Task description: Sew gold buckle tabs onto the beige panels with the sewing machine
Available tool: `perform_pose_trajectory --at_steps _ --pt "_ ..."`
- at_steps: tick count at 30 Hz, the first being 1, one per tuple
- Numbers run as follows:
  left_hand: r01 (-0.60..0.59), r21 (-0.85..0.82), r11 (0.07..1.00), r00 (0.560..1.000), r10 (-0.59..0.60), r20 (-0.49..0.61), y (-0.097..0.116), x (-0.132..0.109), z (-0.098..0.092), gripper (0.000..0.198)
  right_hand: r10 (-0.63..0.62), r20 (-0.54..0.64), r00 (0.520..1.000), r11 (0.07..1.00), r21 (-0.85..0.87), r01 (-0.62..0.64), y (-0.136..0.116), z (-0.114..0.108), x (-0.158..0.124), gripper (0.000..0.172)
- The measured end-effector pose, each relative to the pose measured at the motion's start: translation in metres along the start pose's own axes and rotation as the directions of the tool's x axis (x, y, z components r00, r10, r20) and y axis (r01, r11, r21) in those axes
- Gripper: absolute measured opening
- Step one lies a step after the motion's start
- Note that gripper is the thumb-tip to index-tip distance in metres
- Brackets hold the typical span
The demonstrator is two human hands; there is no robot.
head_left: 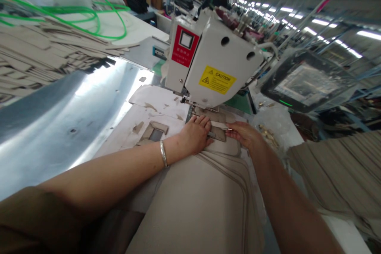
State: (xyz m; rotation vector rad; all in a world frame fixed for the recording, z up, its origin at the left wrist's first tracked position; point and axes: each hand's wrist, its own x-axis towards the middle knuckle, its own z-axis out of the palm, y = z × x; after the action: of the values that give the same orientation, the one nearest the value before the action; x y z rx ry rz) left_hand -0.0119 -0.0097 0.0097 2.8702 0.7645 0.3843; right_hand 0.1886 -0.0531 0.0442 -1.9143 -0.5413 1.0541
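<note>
My left hand (195, 135) lies flat with its fingers pressed on a beige panel (205, 194) just in front of the white sewing machine head (212, 57). A silver bracelet circles that wrist. My right hand (245, 134) pinches a small beige piece (218, 134) against the panel beside the left fingertips. A thin metal tool seems to lie between the two hands. The needle area is partly hidden under the machine head.
A shiny metal table (68, 119) spreads to the left, with stacks of cut beige pieces (35, 55) and green tubing (74, 12) behind. A control screen (306, 81) stands to the right. More beige material (342, 174) is piled at right. Another person stands far behind the machine.
</note>
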Motion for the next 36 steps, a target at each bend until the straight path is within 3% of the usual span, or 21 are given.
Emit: perform_pose_trajectory --at_steps 5,9,12,17,19,23,29,36 --pt "0.003 0.012 1.0 1.0 -0.002 -0.009 0.001 0.0 0.001 0.062 -0.053 -0.048 0.997 0.997 -0.06 0.05 0.007 0.004 0.005 0.027" --pt "-0.001 0.023 1.0 1.0 0.001 -0.016 0.001 -0.002 -0.001 0.062 -0.103 -0.127 0.987 0.96 -0.272 0.065 0.011 0.005 0.008 0.03" --pt "-0.016 0.039 0.999 1.0 0.017 -0.006 -0.001 -0.001 0.002 0.061 -0.09 -0.08 0.993 0.934 -0.352 0.056 0.013 0.002 0.008 0.029" --pt "-0.259 0.042 0.965 0.966 0.26 -0.006 0.005 0.016 0.015 0.052 -0.068 -0.008 0.998 0.937 -0.345 0.062 0.015 -0.002 0.006 0.03" --pt "-0.296 0.046 0.954 0.954 0.297 -0.029 0.011 0.023 0.019 0.051 -0.083 -0.012 0.997 0.935 -0.348 0.073 0.017 -0.002 0.006 0.025" --pt "-0.24 0.048 0.97 0.968 0.243 -0.059 0.014 0.022 0.014 0.053 -0.118 -0.021 0.993 0.93 -0.352 0.104 0.021 -0.001 0.007 0.021" --pt "-0.082 0.067 0.994 0.993 0.087 -0.078 -0.014 -0.016 -0.012 0.049 -0.134 -0.011 0.991 0.924 -0.363 0.121 0.021 0.001 0.006 0.021" --pt "-0.069 0.1 0.993 0.993 0.078 -0.091 -0.025 -0.026 -0.006 0.048 0.049 0.081 0.995 0.945 -0.326 -0.02 0.004 -0.003 -0.002 0.014"
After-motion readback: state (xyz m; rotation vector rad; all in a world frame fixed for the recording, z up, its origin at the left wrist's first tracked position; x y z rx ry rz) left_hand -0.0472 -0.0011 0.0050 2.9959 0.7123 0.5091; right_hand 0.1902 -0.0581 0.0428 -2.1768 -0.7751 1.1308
